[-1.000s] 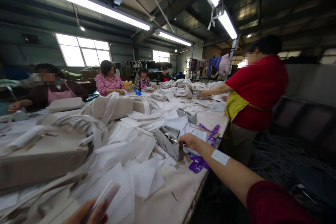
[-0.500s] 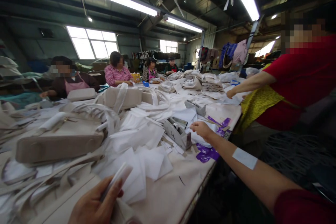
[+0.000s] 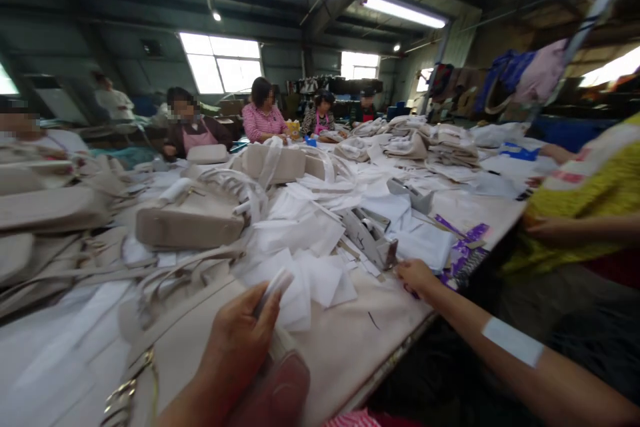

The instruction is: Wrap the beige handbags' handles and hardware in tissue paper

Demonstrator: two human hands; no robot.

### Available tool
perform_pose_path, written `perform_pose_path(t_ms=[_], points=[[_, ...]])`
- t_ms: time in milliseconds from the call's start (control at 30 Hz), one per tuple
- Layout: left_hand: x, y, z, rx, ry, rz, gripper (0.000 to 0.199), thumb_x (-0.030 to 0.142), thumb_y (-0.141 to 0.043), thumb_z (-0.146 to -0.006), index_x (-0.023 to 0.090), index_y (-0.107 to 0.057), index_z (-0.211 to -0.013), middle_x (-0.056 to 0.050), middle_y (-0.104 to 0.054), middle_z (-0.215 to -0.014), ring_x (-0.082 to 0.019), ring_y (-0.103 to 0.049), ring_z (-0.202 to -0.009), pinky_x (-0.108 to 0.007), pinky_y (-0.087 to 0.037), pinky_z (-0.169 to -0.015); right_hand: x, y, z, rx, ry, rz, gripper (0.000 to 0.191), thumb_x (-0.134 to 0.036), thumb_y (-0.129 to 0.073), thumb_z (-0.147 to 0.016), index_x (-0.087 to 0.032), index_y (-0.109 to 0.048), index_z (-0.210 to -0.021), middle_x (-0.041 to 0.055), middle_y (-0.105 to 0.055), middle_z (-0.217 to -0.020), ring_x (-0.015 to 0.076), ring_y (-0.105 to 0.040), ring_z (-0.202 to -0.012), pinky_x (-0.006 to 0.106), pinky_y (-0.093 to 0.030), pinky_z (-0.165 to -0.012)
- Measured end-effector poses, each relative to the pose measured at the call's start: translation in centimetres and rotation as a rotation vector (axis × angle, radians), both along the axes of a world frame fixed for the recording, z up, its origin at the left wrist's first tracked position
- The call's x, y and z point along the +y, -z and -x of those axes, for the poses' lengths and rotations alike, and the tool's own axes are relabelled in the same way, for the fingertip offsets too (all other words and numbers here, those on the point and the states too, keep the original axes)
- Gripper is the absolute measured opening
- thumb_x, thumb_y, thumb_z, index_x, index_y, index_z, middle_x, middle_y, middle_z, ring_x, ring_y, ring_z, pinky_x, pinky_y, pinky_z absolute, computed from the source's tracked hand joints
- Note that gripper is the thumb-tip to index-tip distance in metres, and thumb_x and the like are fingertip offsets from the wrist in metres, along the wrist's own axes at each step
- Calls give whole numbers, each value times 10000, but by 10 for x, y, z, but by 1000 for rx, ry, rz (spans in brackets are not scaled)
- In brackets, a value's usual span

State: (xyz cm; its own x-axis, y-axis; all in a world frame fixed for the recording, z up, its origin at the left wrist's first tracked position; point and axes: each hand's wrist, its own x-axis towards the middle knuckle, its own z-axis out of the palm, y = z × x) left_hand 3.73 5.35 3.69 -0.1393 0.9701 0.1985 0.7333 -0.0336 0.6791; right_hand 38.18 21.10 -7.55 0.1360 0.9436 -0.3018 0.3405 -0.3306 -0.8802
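in the head view, the left hand (image 3: 237, 330) is closed around a pale, plastic-wrapped strip (image 3: 277, 287), held over the near side of the table (image 3: 340, 347). the right hand (image 3: 419, 278) has its fingers curled, just beside the near end of a grey tape dispenser (image 3: 364, 238); whether it grips anything i cannot tell. white sheets (image 3: 303, 230) lie left of the dispenser, purple film (image 3: 467, 245) to its right, and a beige bag (image 3: 193, 223) farther left.
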Motion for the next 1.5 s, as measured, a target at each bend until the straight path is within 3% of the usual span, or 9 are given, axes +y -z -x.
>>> perform_pose_path(t_ms=[100, 233, 400, 633, 867, 1000, 1100, 1300, 1500], points=[[-2, 1, -4, 55, 59, -44, 340, 411, -440, -954, 203, -707, -991, -24, -723, -827, -172, -650, -768, -249, -469, -721, -26, -20, 35, 166, -222, -35, 267, -381, -682, -686, -174, -536, -602, -47, -461, -471, 67, -355, -382, 206, -261, -374], [-5, 5, -9, 243, 72, -99, 295, 347, -432, -963, 185, -666, -1041, -69, -705, -897, -198, -637, -832, -293, -466, -765, -66, -71, 110, 533, -486, -83, 350, -467, -739, -692, -155, -581, -706, -18, -578, -600, 50, -393, -399, 191, -269, -374], [-11, 7, -15, 479, 78, -138, 262, 285, -393, -976, 166, -625, -953, -73, -669, -811, -201, -622, -695, -304, -459, -632, -94, -114, 179, 580, -503, -51, 376, -462, -762, -659, -169, -531, -611, -35, -556, -511, 50, -391, -358, 181, -241, -332], [-14, 11, -21, 694, 64, -188, 161, 174, -441, -939, 164, -593, -884, -62, -633, -725, -215, -617, -615, -310, -435, -525, -99, -104, 186, 428, -407, -56, 346, -422, -728, -668, -180, -502, -568, -36, -541, -464, 56, -398, -344, 180, -261, -325], [-13, 19, -20, 722, 56, -199, 429, 100, -449, -904, 99, -439, -1332, -78, -663, -772, -206, -641, -634, -291, -484, -543, -103, -103, 183, 340, -461, -182, 310, -444, -694, -734, -184, -567, -625, -36, -527, -465, 87, -435, -375, 211, -328, -360], [-10, 16, -17, 490, 22, -165, 211, 184, -430, -941, 118, -608, -1034, -111, -668, -794, -221, -648, -703, -327, -505, -647, -103, -95, 180, 280, -495, -306, 231, -403, -685, -767, -176, -645, -756, -20, -580, -537, 106, -499, -432, 227, -392, -417], [-9, 8, -14, 262, -5, -127, 252, 281, -427, -961, 159, -617, -849, -96, -666, -788, -213, -632, -732, -322, -483, -683, -102, -89, 183, 304, -464, -311, 223, -389, -700, -756, -183, -625, -794, -29, -582, -546, 110, -511, -429, 228, -396, -415], [-8, -5, -3, -274, 37, -11, 332, 420, -456, -947, 161, -649, -872, -18, -653, -673, -141, -595, -594, -247, -452, -578, -95, -92, 200, 382, -447, -276, 325, -446, -727, -729, -208, -509, -693, -57, -528, -468, 102, -489, -377, 208, -354, -370], [-7, -3, 4, -523, 16, 8, 359, 469, -496, -920, 144, -650, -910, -14, -627, -692, -95, -493, -507, -207, -388, -456, -85, -87, 214, 510, -520, -156, 396, -544, -707, -736, -201, -508, -741, -77, -507, -470, 92, -442, -324, 201, -310, -318]])
